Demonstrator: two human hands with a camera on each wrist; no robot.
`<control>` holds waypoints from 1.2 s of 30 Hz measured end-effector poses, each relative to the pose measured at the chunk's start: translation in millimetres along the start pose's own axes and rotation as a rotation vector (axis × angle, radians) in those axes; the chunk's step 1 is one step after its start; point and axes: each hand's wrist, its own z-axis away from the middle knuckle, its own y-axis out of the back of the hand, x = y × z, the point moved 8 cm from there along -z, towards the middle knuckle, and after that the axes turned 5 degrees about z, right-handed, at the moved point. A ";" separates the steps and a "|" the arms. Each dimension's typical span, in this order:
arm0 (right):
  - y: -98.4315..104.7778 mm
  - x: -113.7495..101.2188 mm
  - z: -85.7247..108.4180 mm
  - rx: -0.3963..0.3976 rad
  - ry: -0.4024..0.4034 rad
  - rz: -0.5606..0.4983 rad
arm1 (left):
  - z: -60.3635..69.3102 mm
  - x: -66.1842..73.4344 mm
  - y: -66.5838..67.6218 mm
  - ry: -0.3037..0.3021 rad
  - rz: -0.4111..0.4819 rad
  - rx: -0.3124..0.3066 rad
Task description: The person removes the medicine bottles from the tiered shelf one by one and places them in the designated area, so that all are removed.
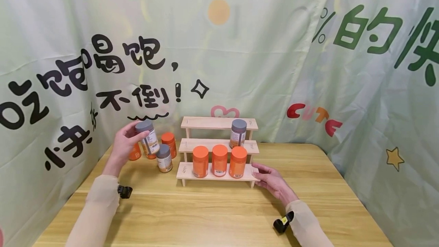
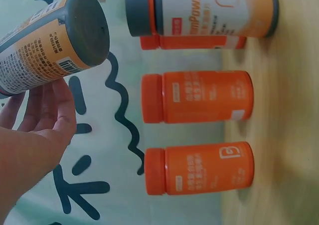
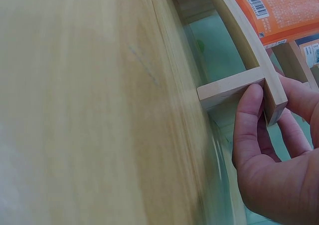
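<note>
My left hand (image 1: 124, 143) grips a grey-lidded supplement jar (image 1: 148, 137), raised off the table and tilted. In the left wrist view the base of that jar (image 2: 87, 29) faces the camera. Below it on the table stand a second grey-lidded jar (image 1: 164, 159) and several orange jars (image 1: 169, 145), partly hidden behind it in the head view. My right hand (image 1: 273, 182) pinches the right end of the lowest board of a three-step wooden display shelf (image 1: 219, 146). The thumb presses beside the shelf leg (image 3: 232, 88) in the right wrist view.
Three orange jars (image 1: 219, 160) line the lowest step, towards its middle and right. Another grey-lidded jar (image 1: 238, 133) stands at the right of the middle step. The wooden table (image 1: 192, 216) is bounded by printed cloth curtains (image 1: 260, 48) behind and at both sides.
</note>
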 end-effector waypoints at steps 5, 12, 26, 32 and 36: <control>0.7 0.8 -0.9 0.001 -0.001 0.000 | 4.5 -6.0 7.3 0.018 -0.045 0.013; 0.4 0.1 -0.5 0.010 0.002 -0.001 | 10.6 -23.7 20.7 0.074 -0.139 0.028; 1.7 0.0 0.4 0.008 0.004 -0.003 | 17.2 -62.0 28.6 0.163 -0.300 -0.086; 0.8 0.2 1.1 0.018 -0.012 0.004 | 19.7 -74.4 28.3 0.198 -0.351 -0.157; -0.2 -1.2 1.4 0.013 -0.008 0.002 | 18.7 -79.4 28.6 0.209 -0.345 -0.166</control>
